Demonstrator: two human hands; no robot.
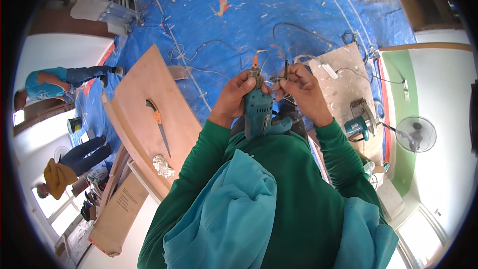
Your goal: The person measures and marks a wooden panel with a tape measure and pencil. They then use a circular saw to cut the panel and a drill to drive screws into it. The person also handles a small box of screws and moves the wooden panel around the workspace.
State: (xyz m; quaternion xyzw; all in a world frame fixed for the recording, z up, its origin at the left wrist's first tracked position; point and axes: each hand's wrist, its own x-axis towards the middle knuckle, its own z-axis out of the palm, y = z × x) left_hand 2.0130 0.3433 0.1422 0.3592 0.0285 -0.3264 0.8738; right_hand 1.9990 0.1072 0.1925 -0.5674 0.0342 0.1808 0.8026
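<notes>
Left hand (238,91) wraps around blue drill (258,112), pointing far. Right hand (298,85) pinches small chuck key (277,78) by drill tip. Best: hold drill steady, turn key slowly, keep cord (298,30) clear.

Daylight flooded the room evenly, shadows stayed soft, white walls glared near the rim, and the fisheye bent every edge.

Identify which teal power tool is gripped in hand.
The teal drill, gripped by the left hand; the teal circular saw lies untouched on the board.
</notes>
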